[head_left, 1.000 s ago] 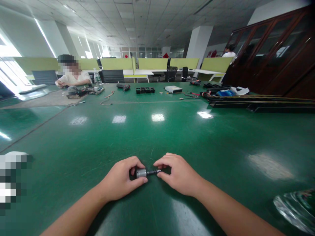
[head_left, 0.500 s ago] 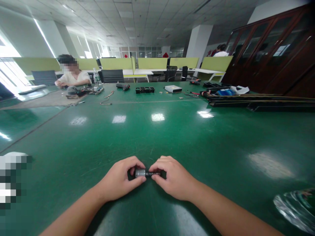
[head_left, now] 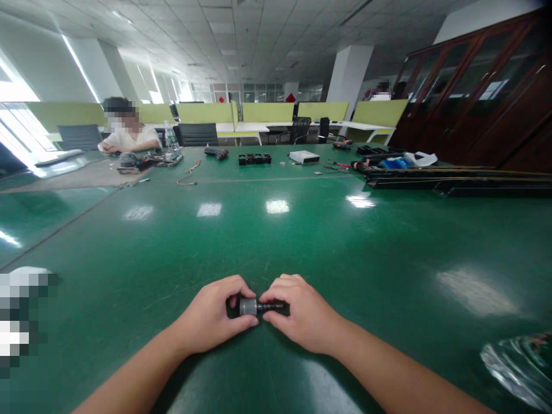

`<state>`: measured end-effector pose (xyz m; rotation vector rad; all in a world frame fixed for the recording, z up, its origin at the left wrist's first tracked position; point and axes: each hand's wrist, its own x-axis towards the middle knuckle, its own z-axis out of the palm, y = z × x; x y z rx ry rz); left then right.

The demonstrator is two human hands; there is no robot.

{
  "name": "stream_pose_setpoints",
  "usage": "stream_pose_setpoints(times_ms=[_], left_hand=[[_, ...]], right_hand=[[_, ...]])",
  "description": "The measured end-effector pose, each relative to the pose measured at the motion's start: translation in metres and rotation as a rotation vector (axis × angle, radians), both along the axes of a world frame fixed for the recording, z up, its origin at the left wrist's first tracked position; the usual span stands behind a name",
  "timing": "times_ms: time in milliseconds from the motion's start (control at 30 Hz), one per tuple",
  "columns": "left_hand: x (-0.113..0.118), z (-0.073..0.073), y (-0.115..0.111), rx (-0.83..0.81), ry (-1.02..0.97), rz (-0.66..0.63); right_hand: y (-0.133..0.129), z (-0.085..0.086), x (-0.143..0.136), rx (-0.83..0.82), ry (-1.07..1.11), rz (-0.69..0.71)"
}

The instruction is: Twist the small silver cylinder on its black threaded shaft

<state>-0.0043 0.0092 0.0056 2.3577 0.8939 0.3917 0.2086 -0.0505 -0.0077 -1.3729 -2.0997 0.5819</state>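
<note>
Low in the middle of the head view, a small motor [head_left: 248, 306] lies sideways, with a silver cylindrical body and a dark, thin shaft [head_left: 271, 307] pointing right. My left hand [head_left: 218, 313] curls around the body, its thumb on the near side and its fingers on the far side. At the shaft, the thumb and fingers of my right hand [head_left: 304, 313] close in from both sides. The motor's left end is partly hidden by my left fingers. Both forearms come in from the bottom edge, just above the green tabletop [head_left: 241, 241].
A clear plastic container [head_left: 517, 368] stands at the lower right. Along the far side lie a power drill [head_left: 216, 153], a black holder [head_left: 255, 159], a white box [head_left: 304, 156] and long black rails [head_left: 452, 177]. Another person [head_left: 131, 135] sits at the far left.
The motor has shifted very slightly to the right along with my left hand. My right fingertips have moved a little along the shaft, toward the motor body.
</note>
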Motion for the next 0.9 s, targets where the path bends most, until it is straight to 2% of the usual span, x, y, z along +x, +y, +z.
stream_pose_setpoints(times_ms=[900], left_hand=[[-0.0015, -0.0021, 0.0008, 0.006, 0.002, -0.008]], right_hand=[[0.0019, 0.0009, 0.0046, 0.021, 0.025, -0.008]])
